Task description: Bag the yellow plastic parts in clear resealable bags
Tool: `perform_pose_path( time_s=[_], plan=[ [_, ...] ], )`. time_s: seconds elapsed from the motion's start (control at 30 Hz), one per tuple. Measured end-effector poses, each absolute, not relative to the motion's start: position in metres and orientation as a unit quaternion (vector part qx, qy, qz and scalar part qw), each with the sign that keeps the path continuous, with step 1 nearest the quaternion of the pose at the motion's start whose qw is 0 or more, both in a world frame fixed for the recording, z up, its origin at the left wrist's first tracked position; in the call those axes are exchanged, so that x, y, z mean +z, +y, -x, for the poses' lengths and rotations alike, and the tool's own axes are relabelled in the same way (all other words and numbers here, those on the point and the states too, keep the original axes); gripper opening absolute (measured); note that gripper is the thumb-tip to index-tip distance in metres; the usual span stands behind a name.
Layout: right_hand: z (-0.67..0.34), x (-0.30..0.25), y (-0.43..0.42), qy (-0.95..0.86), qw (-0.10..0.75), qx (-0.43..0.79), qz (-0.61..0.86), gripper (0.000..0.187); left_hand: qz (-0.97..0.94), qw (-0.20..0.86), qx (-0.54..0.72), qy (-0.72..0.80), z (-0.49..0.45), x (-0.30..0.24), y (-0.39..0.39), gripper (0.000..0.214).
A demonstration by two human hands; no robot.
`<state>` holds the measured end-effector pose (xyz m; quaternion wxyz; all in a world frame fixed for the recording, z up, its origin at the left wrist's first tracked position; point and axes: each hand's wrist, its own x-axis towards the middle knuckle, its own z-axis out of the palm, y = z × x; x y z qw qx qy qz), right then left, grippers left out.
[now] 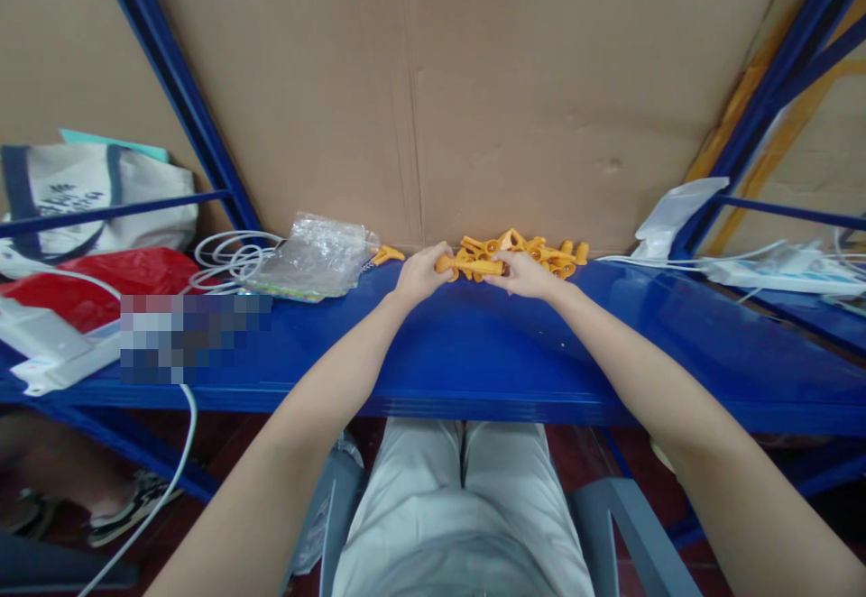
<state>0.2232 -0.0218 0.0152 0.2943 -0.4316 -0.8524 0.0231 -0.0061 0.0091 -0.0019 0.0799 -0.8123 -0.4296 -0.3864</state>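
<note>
A stick-shaped yellow-orange plastic piece [477, 266] lies level between my two hands, just above the back of the blue shelf [474, 344]. My left hand [424, 274] is closed around its rounded left end. At its right end, the fingers of my right hand [526, 275] are closed on the same piece. Right behind my hands is a pile of similar yellow-orange pieces [558, 259], some with round openings. One forked yellow-orange piece [388, 254] rests apart from the pile, left of my left hand. My fingertips are partly hidden.
A clear plastic bag [321, 254] and coiled white cable [234, 259] lie to the left, near a red bag [159, 277] and a white power strip [60, 353]. Cardboard [514, 101] walls off the back. Blue posts [182, 101] flank the shelf. A white plastic wrapper [677, 218] stands right.
</note>
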Motion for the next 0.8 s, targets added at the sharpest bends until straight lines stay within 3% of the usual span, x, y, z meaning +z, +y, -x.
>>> perform_pose_path(
  time_s=[0.23,0.43,0.5,0.63,0.8],
  plan=[
    [-0.221,0.018,-0.025,-0.835,0.278,0.019,0.474,0.022,0.816,0.072,-0.381,-0.428,0.006,-0.001,0.008,0.026],
    [-0.221,0.022,-0.026,-0.758,0.283,-0.088,0.581,0.032,0.802,0.046,-0.441,-0.400,0.002,-0.005,0.009,0.056],
    [-0.225,0.023,-0.024,-0.718,0.298,-0.104,0.620,0.035,0.808,0.040,-0.432,-0.399,0.002,-0.007,0.012,0.051],
    [-0.245,0.023,-0.015,-0.645,0.328,-0.095,0.684,0.037,0.842,0.033,-0.358,-0.403,0.003,-0.011,0.018,0.020],
    [-0.279,0.011,0.006,-0.584,0.376,-0.054,0.718,0.041,0.850,0.037,-0.335,-0.404,0.001,-0.011,0.018,0.020]
  ],
)
